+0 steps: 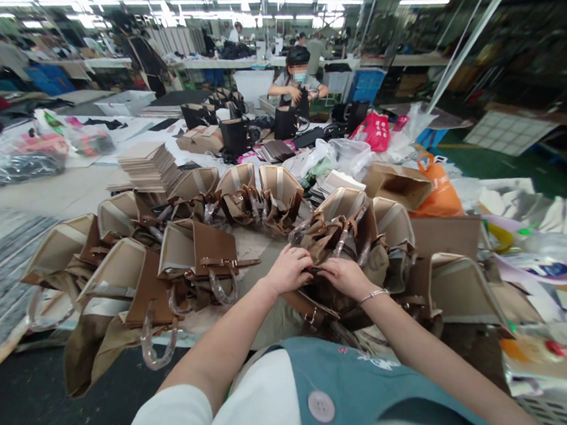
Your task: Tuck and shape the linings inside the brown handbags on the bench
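Note:
A brown handbag (338, 237) with plastic-wrapped handles lies on the table right in front of me. My left hand (289, 269) has its fingers curled down on the bag's near edge. My right hand (345, 277), with a thin bracelet at the wrist, grips the same bag beside it, fingertips almost meeting the left's. Both hands are closed on the bag's brown flap. A strap with a metal buckle (313, 316) hangs below them.
Several more brown and beige handbags (195, 250) ring the table (73, 191). A stack of flat card pieces (150, 164) and an orange plastic bag (435, 192) lie beyond. Across the table a masked person (298, 79) handles black bags. A white basket (561, 386) sits at my right.

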`<state>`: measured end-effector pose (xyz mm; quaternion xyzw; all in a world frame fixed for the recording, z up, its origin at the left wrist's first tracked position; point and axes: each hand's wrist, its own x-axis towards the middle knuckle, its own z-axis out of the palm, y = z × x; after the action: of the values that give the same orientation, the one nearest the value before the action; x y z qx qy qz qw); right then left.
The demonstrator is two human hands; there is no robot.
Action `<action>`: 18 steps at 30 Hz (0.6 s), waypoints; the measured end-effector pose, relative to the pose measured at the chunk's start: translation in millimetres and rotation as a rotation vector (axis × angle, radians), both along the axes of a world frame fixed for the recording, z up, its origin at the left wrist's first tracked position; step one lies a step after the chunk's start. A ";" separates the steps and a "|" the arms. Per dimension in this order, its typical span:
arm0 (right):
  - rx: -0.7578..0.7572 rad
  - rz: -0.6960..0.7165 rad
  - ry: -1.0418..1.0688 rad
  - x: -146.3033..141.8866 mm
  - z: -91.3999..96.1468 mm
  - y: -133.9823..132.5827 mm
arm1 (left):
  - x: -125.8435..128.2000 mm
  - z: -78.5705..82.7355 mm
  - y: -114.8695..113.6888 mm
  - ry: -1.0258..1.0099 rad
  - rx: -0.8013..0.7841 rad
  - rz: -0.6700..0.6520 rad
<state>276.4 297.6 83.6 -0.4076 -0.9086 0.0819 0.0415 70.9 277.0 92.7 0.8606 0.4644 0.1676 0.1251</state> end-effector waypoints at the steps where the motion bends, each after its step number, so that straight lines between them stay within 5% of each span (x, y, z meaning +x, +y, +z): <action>1: 0.001 -0.003 -0.002 -0.3 -0.4 0.0 | -0.9 -0.5 -1.7 -0.009 0.034 0.002; 18: 0.031 -0.004 -0.013 0.1 -6.3 0.0 | 2.3 -8.2 -1.7 -0.008 -0.023 -0.008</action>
<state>276.4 297.6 77.2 -0.4093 -0.9091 0.0650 0.0421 73.2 275.3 84.5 0.8601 0.4626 0.1651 0.1375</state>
